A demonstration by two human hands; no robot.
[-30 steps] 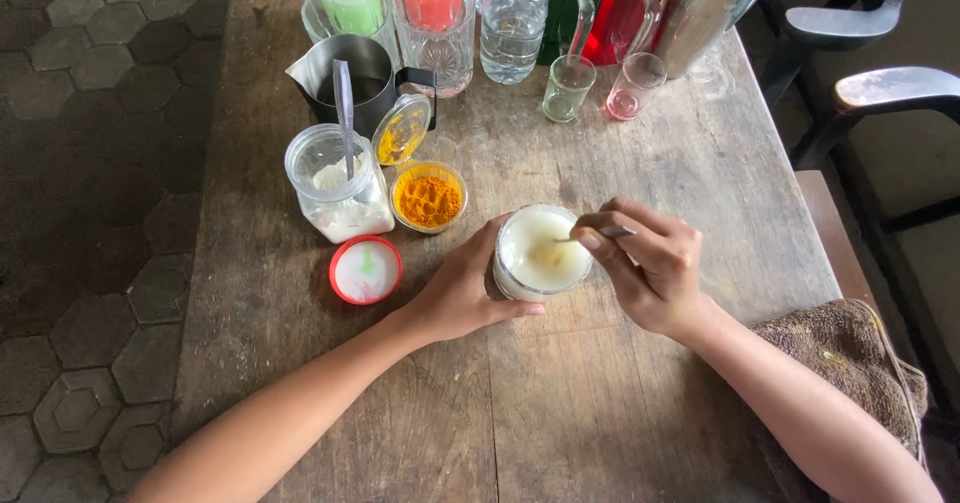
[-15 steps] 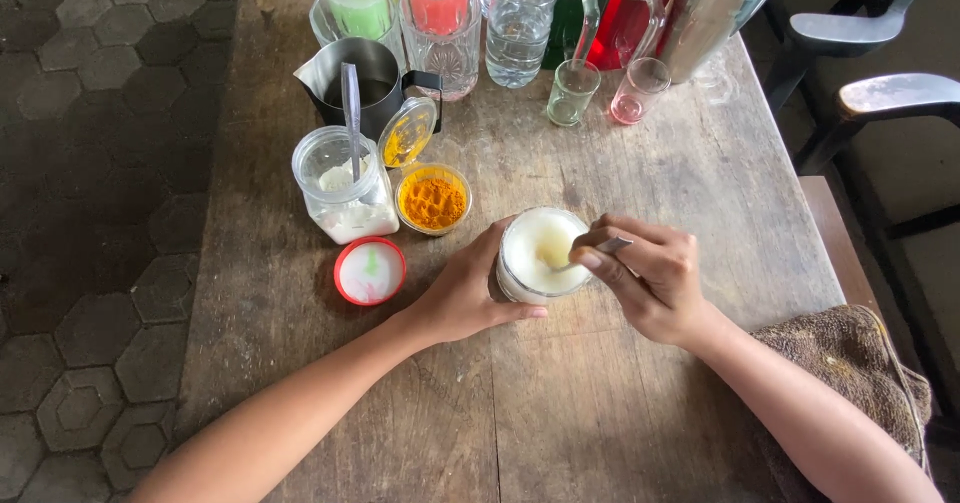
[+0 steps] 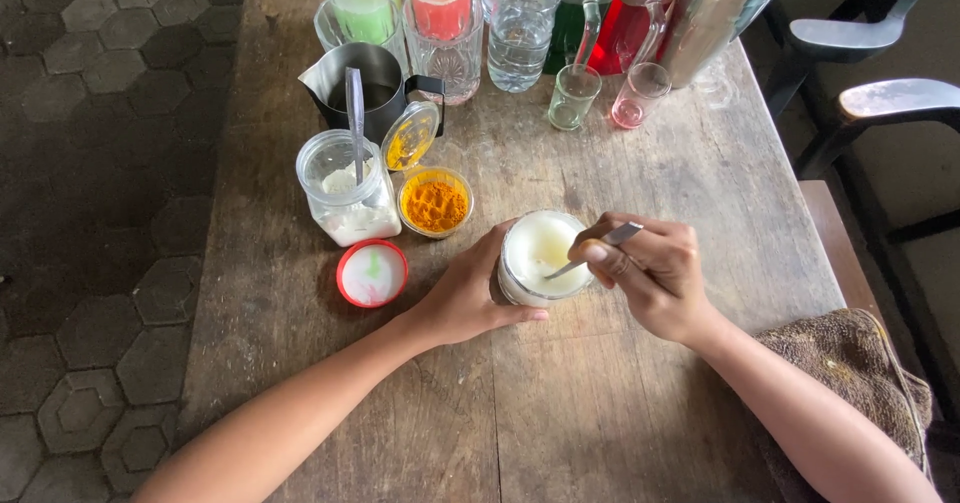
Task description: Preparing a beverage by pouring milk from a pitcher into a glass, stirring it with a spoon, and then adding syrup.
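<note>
The left hand (image 3: 462, 298) wrapped its fingers around a glass (image 3: 540, 259) of pale, creamy liquid near the middle of the table (image 3: 620, 403). The right hand (image 3: 655, 278) pinched a spoon (image 3: 595, 248), its bowl dipped in the liquid. The mix looked mostly even, with a faint yellow tint, so stirring seemed well along. An open dish of yellow powder (image 3: 435, 203) sat just beyond the glass.

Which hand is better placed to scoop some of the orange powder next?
Probably the right hand: it already holds the spoon, while the left hand steadies the glass beside the powder dish.
</note>
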